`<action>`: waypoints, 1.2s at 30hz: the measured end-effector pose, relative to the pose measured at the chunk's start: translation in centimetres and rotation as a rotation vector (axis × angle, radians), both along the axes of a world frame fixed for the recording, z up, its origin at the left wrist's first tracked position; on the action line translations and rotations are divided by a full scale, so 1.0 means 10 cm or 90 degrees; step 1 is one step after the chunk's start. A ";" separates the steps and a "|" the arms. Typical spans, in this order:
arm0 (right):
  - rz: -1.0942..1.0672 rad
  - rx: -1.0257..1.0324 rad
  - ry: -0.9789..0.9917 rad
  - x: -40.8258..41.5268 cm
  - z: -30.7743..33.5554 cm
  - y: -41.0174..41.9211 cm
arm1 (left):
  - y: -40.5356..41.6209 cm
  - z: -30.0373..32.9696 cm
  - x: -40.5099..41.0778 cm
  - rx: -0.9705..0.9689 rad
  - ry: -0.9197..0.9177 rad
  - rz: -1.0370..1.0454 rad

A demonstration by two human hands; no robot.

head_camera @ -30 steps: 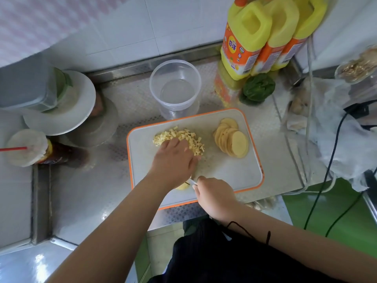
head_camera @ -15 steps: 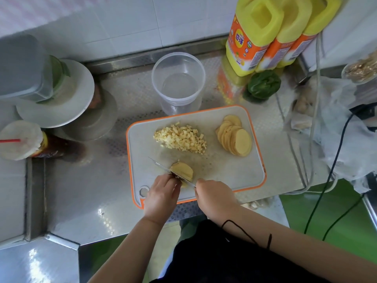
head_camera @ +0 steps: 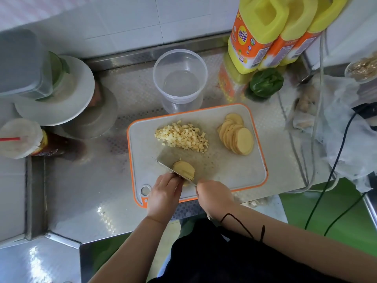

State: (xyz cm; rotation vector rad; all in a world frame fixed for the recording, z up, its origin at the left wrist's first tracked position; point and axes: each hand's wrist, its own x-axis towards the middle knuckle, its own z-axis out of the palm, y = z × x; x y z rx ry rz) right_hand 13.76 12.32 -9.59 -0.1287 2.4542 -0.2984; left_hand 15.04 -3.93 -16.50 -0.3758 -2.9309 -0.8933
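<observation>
At the cutting board's near edge, left hand clamps potato slices, right hand grips knife. Tucked fingers, even strokes serve best.

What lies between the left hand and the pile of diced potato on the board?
In the head view: the knife and the stacked slices under it, then bare cutting board up to the diced pile.

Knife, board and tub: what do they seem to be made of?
Knife: metal, probably steel; thin grey blade with a shine. Board: likely plastic; matte pale grey face, orange moulded rim. Tub: clear plastic; the counter shows through its glossy wall.
</observation>
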 end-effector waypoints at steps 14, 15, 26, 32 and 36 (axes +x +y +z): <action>0.034 -0.001 0.022 0.03 -0.02 -0.03 | 0.32 0.76 -0.73 -0.479 -0.292 -0.223; 0.033 -0.002 0.023 0.02 -0.01 -0.03 | 0.32 0.74 -0.74 -0.493 -0.297 -0.229; 0.040 -0.020 0.042 0.03 0.09 0.01 | 0.36 0.74 -0.77 -0.490 -0.290 -0.242; 0.006 -0.066 0.094 0.04 0.21 0.09 | 0.21 0.81 -0.63 -0.171 0.064 -0.110; -0.056 -0.112 0.103 0.02 0.30 0.14 | -0.08 0.62 -0.24 0.013 0.234 0.030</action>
